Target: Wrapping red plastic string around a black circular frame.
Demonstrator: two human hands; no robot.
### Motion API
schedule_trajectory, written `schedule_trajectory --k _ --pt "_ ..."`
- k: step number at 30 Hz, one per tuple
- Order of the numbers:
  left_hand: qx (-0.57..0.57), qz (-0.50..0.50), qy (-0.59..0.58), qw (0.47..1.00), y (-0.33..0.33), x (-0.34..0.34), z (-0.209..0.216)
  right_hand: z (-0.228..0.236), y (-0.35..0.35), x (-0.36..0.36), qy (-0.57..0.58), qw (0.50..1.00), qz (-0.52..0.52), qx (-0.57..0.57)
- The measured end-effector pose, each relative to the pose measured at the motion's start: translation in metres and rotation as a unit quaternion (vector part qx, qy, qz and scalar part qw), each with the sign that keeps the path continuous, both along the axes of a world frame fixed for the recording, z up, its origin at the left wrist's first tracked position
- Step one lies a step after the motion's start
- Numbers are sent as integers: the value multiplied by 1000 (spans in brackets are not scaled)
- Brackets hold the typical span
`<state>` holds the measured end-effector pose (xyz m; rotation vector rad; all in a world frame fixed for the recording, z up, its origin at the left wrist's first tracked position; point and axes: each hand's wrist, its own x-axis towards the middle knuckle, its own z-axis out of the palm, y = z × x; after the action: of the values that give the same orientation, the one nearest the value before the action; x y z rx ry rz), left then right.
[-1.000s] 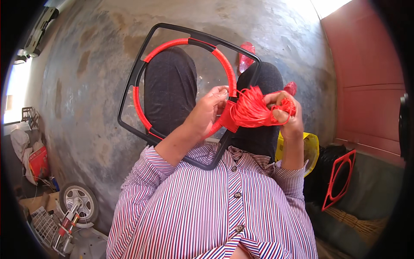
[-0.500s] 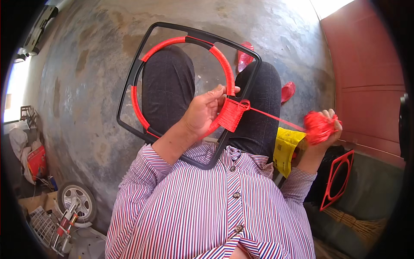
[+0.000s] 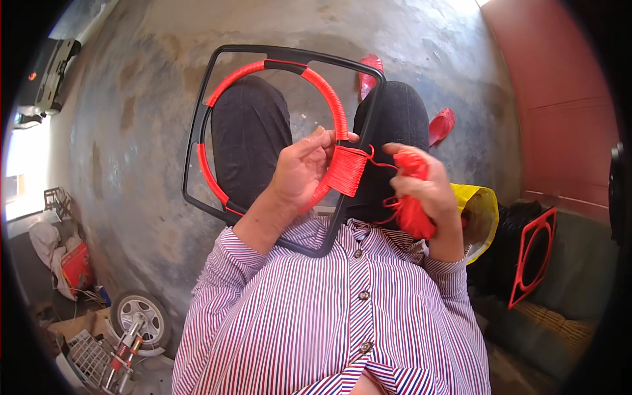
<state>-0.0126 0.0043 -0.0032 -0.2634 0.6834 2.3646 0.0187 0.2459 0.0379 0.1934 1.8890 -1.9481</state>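
Note:
A black frame (image 3: 197, 116), squarish with a round ring inside, rests tilted across my lap. Red cord (image 3: 334, 105) is wound tightly over several stretches of the ring, and a wide band of it (image 3: 347, 172) wraps the frame's right side where ring and outer bar meet. My left hand (image 3: 299, 168) grips the ring just left of that band, fingers passing behind it. Close by on the right, my right hand (image 3: 431, 187) is closed round a bundle of red cord (image 3: 413, 214). A slack strand runs from the bundle to the band's upper corner.
A yellow bag (image 3: 484, 214) stands open beside my right leg. Near it are a red frame (image 3: 526, 257) of similar shape and black frames behind it. A wheel (image 3: 141, 319) and metal parts lie at lower left. A red door (image 3: 559, 99) stands at right.
My right hand has come in from the far right toward the frame with the cord bundle. The strand between bundle and frame has gone from taut to slack. My left hand keeps its grip.

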Motion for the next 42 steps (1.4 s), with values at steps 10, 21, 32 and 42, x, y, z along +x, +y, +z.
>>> schedule_trajectory --k 10,21,32,42 --pt "18 2 3 1000 -1 0 -5 -25 15 -8 4 995 -58 -78" --pt "21 -61 -13 998 0 -1 -7 -50 -26 -9 -36 808 -139 -571" --pt "-49 -35 -46 997 5 0 -3 -34 -22 -13 4 935 -175 -307" --pt "-67 -14 -28 997 8 1 -3 -40 -20 -9 37 960 -154 -232"
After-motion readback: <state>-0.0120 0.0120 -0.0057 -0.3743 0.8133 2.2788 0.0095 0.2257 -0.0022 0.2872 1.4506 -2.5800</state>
